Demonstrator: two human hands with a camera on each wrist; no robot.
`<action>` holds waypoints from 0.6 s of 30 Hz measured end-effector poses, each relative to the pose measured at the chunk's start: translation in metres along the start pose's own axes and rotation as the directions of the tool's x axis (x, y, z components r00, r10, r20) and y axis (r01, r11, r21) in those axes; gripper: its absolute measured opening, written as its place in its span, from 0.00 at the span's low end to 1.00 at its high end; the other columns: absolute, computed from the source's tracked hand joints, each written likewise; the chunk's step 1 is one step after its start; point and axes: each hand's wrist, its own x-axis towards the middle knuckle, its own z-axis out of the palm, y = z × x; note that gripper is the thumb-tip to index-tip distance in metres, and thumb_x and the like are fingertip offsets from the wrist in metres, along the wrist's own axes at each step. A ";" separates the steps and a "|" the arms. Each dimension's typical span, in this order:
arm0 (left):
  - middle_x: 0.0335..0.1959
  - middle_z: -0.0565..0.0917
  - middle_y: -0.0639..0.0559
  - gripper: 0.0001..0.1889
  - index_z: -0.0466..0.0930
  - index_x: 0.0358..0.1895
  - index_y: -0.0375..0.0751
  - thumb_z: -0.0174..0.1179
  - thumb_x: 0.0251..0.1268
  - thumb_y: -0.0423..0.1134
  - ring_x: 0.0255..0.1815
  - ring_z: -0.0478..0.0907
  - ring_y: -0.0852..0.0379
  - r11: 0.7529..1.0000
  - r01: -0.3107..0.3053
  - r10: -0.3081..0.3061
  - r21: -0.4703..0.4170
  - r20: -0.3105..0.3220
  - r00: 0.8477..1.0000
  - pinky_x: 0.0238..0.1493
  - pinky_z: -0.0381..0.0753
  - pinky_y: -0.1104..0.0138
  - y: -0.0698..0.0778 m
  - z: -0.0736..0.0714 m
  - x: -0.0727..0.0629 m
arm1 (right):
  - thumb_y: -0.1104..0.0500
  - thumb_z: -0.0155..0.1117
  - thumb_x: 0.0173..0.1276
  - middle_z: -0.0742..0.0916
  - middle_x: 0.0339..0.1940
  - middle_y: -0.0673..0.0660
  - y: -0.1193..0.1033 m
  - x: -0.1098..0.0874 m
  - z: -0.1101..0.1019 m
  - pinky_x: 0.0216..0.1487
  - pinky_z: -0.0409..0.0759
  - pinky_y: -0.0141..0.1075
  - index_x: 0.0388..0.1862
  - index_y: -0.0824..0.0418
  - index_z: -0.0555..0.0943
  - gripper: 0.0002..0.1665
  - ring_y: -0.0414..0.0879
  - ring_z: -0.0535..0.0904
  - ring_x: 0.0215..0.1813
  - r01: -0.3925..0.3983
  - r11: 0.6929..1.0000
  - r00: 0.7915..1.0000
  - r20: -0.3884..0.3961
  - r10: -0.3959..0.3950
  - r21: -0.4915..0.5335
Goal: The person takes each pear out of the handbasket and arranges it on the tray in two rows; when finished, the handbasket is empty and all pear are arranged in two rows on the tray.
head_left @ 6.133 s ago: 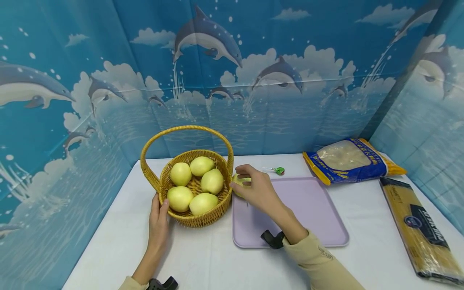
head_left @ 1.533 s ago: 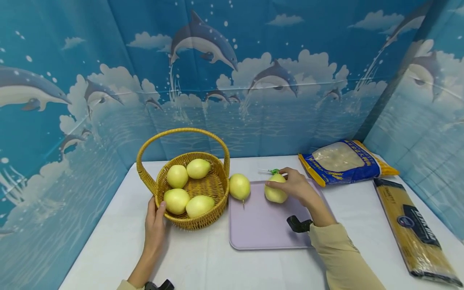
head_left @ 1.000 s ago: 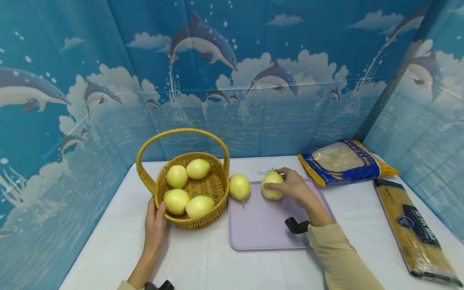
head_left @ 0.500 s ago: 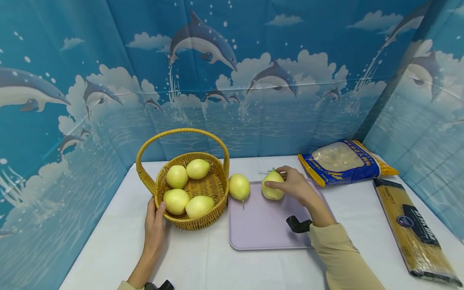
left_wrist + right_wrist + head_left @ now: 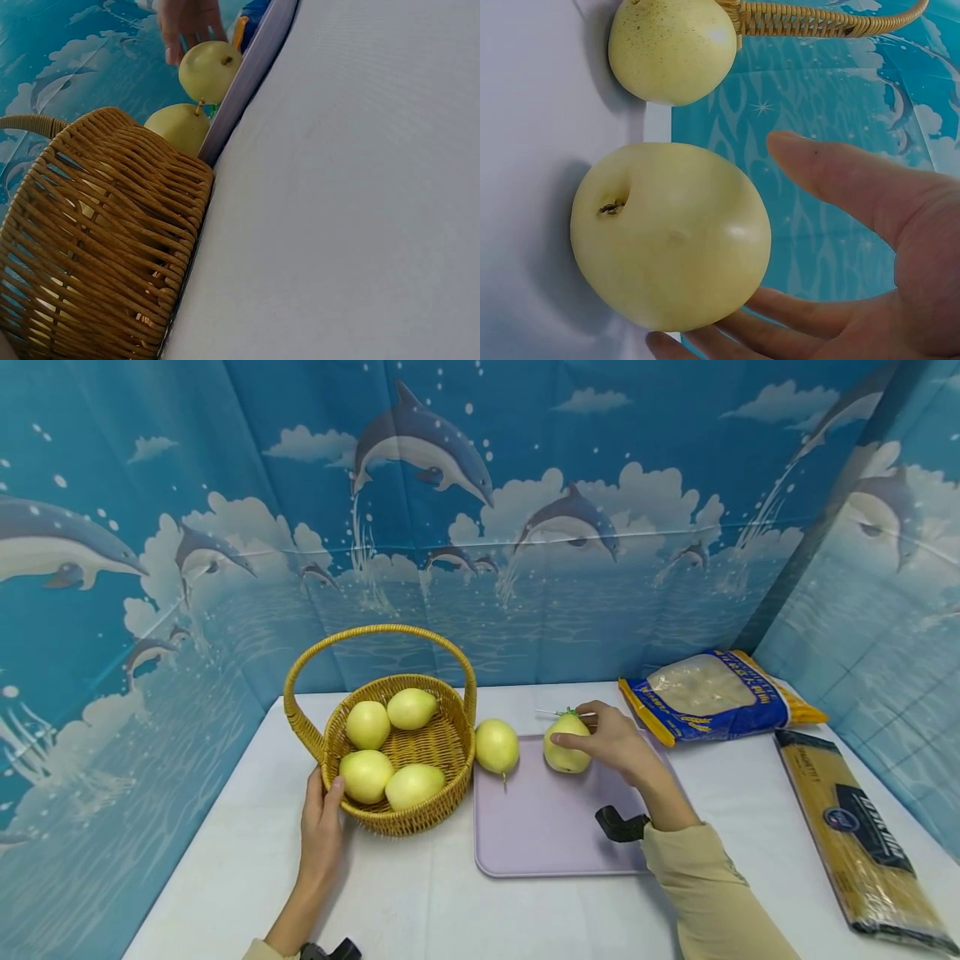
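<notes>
My left hand [image 5: 322,817] holds the near left side of the wicker basket [image 5: 411,820], its thumb at the rim. Several yellow-green pears lie inside the basket. One pear [image 5: 497,747] rests at the lilac tray's [image 5: 555,835] far left corner, against the basket. Another pear [image 5: 566,752] stands on the far part of the tray, with my right hand [image 5: 611,743] around its right side. In the right wrist view my right thumb [image 5: 832,172] is clear of this pear [image 5: 671,236], while the fingers extend along its far side, partly hidden.
Behind the right pear lies a green-wrapped lollipop [image 5: 568,712], partly covered. A blue and yellow food bag [image 5: 716,697] sits at the back right, with a spaghetti pack [image 5: 862,835] along the right edge. A dolphin-print curtain [image 5: 450,568] stands behind the white table [image 5: 405,902].
Since the oldest frame, a second pear has gone from basket to tray, and my right hand has moved right with it. During the last second that pear has barely shifted; my left hand stays put.
</notes>
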 end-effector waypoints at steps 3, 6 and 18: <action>0.83 0.63 0.49 0.32 0.55 0.84 0.45 0.43 0.87 0.54 0.84 0.57 0.53 1.000 0.002 -0.002 -0.006 0.000 1.000 0.69 0.57 0.87 -0.001 0.000 0.000 | 0.45 0.73 0.71 0.72 0.76 0.76 -0.001 0.000 -0.001 0.74 0.72 0.60 0.79 0.72 0.63 0.51 0.69 0.67 0.78 0.013 1.000 1.000 -0.009 -0.013 0.015; 0.83 0.63 0.49 0.32 0.55 0.84 0.45 0.44 0.87 0.54 0.84 0.57 0.53 1.000 0.005 -0.005 -0.005 0.001 1.000 0.69 0.57 0.87 -0.001 0.000 0.000 | 0.44 0.72 0.72 0.71 0.78 0.74 -0.003 -0.002 -0.002 0.74 0.72 0.61 0.79 0.71 0.63 0.50 0.69 0.65 0.80 0.042 0.999 0.999 -0.033 -0.041 0.020; 0.82 0.65 0.50 0.30 0.57 0.84 0.46 0.43 0.87 0.53 0.83 0.58 0.53 1.000 0.001 -0.001 0.013 -0.011 1.000 0.73 0.58 0.81 0.000 0.000 0.000 | 0.46 0.76 0.70 0.77 0.75 0.69 -0.030 -0.019 0.009 0.77 0.71 0.57 0.76 0.65 0.71 0.44 0.63 0.71 0.78 0.243 0.968 0.959 -0.168 -0.229 0.066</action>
